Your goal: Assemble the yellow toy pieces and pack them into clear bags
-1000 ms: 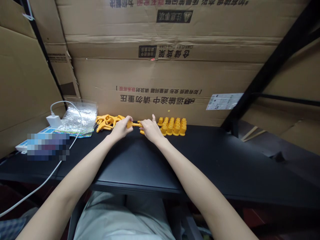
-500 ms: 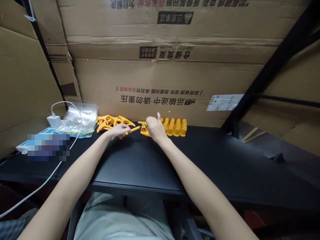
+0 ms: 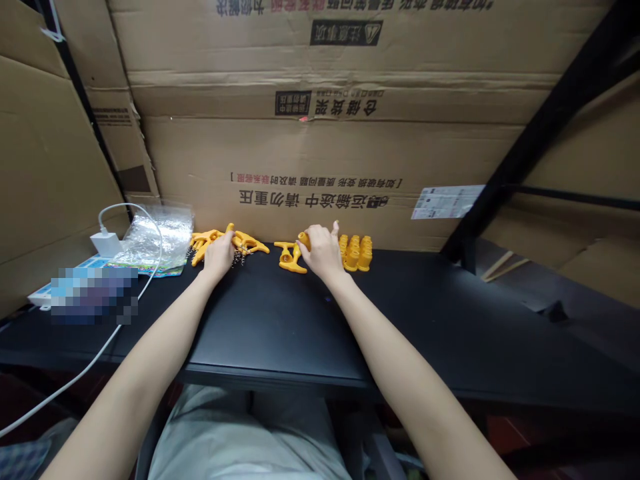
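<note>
My left hand (image 3: 219, 251) rests with curled fingers on a pile of yellow Y-shaped plastic parts (image 3: 249, 242) at the back left of the black table (image 3: 280, 320), and one part sticks up above its knuckles. My right hand (image 3: 321, 251) is closed on a yellow cap piece (image 3: 305, 239) next to a cluster of upright yellow caps (image 3: 357, 252). A single yellow Y-shaped part (image 3: 289, 257) lies on the table between my hands.
A clear plastic bag (image 3: 159, 233), a white charger (image 3: 105, 243) with a cable (image 3: 75, 380) and a power strip sit at the left. Cardboard boxes (image 3: 320, 147) wall the back and left. A black metal frame (image 3: 540, 127) slants at the right.
My hands have parted. The left hand let go of the shared yellow part and moved left onto the pile. The right hand moved right to the caps and took one.
</note>
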Available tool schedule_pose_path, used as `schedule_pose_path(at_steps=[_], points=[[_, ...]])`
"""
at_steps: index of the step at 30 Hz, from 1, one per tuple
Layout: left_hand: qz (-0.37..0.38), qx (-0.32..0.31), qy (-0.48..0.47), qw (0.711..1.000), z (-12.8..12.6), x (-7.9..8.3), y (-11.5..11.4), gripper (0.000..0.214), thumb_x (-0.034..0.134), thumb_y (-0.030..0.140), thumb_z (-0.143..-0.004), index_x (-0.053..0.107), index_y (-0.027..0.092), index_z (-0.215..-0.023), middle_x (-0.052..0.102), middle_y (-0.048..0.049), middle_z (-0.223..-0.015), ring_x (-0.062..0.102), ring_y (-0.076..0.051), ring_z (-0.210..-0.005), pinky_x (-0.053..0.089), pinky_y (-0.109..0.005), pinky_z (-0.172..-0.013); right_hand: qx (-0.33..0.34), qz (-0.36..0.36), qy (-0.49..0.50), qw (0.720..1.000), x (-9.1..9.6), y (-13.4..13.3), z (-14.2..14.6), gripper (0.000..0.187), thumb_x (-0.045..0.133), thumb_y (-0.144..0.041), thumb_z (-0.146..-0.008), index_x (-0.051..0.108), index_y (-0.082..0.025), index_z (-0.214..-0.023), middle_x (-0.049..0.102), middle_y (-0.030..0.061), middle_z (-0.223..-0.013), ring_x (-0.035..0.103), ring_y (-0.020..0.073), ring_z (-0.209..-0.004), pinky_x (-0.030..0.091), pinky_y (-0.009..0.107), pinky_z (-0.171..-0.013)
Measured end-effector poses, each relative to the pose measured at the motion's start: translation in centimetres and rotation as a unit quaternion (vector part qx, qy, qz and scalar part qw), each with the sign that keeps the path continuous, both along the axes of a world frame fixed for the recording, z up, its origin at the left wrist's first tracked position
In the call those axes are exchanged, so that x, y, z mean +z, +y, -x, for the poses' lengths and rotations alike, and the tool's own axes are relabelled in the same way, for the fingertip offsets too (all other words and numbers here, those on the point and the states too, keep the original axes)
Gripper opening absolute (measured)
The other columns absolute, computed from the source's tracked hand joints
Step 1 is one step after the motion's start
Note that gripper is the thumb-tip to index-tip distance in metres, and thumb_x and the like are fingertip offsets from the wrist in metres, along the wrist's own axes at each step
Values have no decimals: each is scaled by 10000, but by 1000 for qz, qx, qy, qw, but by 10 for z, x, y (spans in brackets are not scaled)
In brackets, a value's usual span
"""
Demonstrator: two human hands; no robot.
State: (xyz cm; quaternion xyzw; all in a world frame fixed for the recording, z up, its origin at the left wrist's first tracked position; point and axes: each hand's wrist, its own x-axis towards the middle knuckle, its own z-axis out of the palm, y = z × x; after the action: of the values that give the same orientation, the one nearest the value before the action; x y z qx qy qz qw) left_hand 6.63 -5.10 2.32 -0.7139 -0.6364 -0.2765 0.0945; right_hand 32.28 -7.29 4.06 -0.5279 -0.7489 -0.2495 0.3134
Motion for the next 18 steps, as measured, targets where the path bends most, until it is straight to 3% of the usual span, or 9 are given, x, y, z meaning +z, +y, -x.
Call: schedule_pose_path(at_steps=[4,7,10,13,16,18], points=[[-12,23,15,1000,9,-12,10,451,304,131,-865,514,152,-1264,623,-167,-1141,554,-289,-1090,396,-418,-918,-69,-4,27,997,3,4,-14,229,426,-285,-876,575,-133,-961,598,150,-982,514,284,-956,177,593,-1056],[1,15,35,999,9,-19,12,501,319,136,-850,460,161,-1329,588,-164,-1200,505,-294,-1153,371,-449,-958,-165,26,62,984,10,3,-29,281,431,-276,-855,587,-89,-995,607,176,-998,515,300,-999,193,594,-1041],[13,5,39,999,7,-21,13,517,322,179,-861,422,156,-1368,559,-171,-1233,471,-298,-1192,340,-475,-994,-270,102,99,952,19,0,-47,327,443,-236,-832,598,-41,-1043,621,212,-1027,520,324,-1059,204,604,-1024],[25,9,24,999,5,-22,14,520,281,255,-899,399,140,-1392,528,-186,-1271,456,-311,-1201,327,-492,-1002,-346,204,131,906,24,-2,-65,321,477,-173,-778,631,-58,-1035,641,215,-1028,546,340,-1078,208,629,-1004],[30,16,23,999,4,-23,15,535,269,325,-917,385,144,-1407,505,-188,-1294,445,-327,-1198,326,-494,-1000,-365,288,132,876,22,1,-75,339,533,-158,-713,655,-103,-1025,655,196,-1010,592,342,-1038,205,656,-993],[28,15,35,999,4,-25,16,542,298,343,-913,371,156,-1417,489,-182,-1306,437,-332,-1198,328,-487,-1000,-349,315,115,875,18,5,-77,354,556,-176,-700,659,-119,-1034,657,193,-1007,607,340,-1021,215,661,-990]])
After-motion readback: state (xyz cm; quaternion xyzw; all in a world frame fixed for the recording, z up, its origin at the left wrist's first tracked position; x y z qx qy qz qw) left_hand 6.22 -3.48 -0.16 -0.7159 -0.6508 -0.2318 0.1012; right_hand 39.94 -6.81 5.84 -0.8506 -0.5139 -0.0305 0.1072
